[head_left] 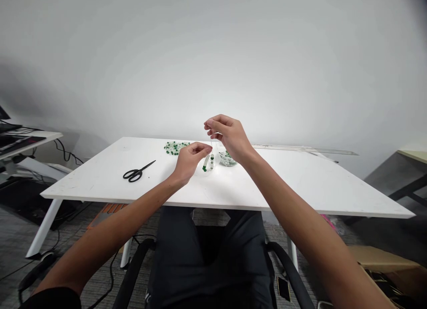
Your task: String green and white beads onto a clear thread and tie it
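My left hand (192, 159) is pinched at the upper end of a string of beads (211, 160) in white, clear and green, which hangs just above the white table. Higher and to the right, my right hand (227, 132) pinches the thin thread (211, 139) that runs up from the beads. The thread is so fine that only part of it shows. Behind my right hand, and partly hidden by it, a clear bowl (227, 159) holds pale and green beads. A spread of loose green and pale beads (175, 147) lies behind my left hand.
Black scissors (137, 171) lie on the left part of the white table (293, 180). A long clear ruler-like strip (310, 149) lies along the table's back edge by the wall. Another desk (50, 134) stands at left, and a cardboard box (383, 260) is on the floor at right.
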The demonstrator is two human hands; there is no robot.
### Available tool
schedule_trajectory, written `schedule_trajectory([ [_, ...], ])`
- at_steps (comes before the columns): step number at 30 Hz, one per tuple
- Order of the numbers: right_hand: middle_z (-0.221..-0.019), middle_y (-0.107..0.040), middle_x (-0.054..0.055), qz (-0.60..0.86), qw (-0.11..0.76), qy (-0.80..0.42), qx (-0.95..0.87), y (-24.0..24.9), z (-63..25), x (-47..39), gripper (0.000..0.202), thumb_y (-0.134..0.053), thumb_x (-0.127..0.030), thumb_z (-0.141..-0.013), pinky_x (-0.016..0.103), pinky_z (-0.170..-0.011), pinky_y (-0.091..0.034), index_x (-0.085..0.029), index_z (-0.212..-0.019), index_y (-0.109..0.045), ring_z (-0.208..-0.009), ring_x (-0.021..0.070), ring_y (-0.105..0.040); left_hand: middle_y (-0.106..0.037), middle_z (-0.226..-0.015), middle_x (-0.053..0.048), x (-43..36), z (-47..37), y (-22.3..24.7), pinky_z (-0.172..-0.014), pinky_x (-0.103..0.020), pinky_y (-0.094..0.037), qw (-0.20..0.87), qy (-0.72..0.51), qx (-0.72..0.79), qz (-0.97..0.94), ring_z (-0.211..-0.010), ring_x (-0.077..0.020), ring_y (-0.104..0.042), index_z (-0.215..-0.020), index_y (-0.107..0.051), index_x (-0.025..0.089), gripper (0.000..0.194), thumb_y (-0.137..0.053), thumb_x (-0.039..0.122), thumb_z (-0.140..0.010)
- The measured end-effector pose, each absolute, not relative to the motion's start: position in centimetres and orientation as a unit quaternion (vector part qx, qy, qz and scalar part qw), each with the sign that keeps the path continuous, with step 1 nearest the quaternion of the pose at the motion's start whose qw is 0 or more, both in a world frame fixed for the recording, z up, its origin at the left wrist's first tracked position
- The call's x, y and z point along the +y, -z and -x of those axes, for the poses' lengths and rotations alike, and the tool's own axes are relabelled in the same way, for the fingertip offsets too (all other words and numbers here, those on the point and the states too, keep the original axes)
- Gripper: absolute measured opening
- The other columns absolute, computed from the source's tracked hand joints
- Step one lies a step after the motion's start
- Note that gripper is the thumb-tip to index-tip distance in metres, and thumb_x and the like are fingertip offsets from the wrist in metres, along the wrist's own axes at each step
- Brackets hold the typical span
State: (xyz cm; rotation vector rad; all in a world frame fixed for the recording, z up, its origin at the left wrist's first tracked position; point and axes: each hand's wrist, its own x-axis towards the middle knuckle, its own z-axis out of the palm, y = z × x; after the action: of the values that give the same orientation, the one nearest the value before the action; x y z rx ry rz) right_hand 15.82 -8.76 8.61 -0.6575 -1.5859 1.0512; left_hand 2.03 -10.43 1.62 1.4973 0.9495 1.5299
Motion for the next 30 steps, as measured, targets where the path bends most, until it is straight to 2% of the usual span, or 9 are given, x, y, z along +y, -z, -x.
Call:
schedule_trajectory([
  [18,-0.088,-0.064,0.003,0.288,0.527,-0.44,-0.668,-8.7,-15.6,-8.9,0.018,-0.064,-0.037,-0.078,0.029,-0.073,-0.045,-0.02,-0.076,-0.063,-0.076,0.0116,-0.054,-0.069,-0.091,-0.007,-10.1,-1.7,-1.4,-0.083,-0.033,-0.048,0.384,-0.601,0.378,-0.59,-0.087,-0.0182,-0.06,-0.082,-0.07,0.016,0.021,-0.068,0.036,-0.076],
  [26,-0.088,-0.064,0.003,0.274,0.533,-0.441,-0.668,-8.0,-15.9,-8.2,0.019,-0.064,-0.039,-0.077,0.029,-0.073,-0.045,-0.019,-0.078,-0.064,-0.076,0.012,-0.056,-0.063,-0.081,-0.003,-10.6,-1.6,-1.7,-0.074,-0.029,-0.045,0.375,-0.57,0.38,-0.625,-0.075,-0.0141,-0.055,-0.08,-0.066,0.016,0.021,-0.063,0.037,-0.079],
  [30,-0.091,-0.065,0.004,0.3,0.537,-0.448,-0.65,-7.0,-16.7,-7.3,0.024,-0.065,-0.042,-0.076,0.029,-0.075,-0.046,-0.019,-0.08,-0.065,-0.079,0.0127,-0.058,-0.061,-0.079,-0.003,-10.7,-1.3,-1.8,-0.074,-0.028,-0.045,0.377,-0.565,0.372,-0.633,-0.077,-0.0148,-0.054,-0.08,-0.065,0.016,0.023,-0.062,0.039,-0.079],
])
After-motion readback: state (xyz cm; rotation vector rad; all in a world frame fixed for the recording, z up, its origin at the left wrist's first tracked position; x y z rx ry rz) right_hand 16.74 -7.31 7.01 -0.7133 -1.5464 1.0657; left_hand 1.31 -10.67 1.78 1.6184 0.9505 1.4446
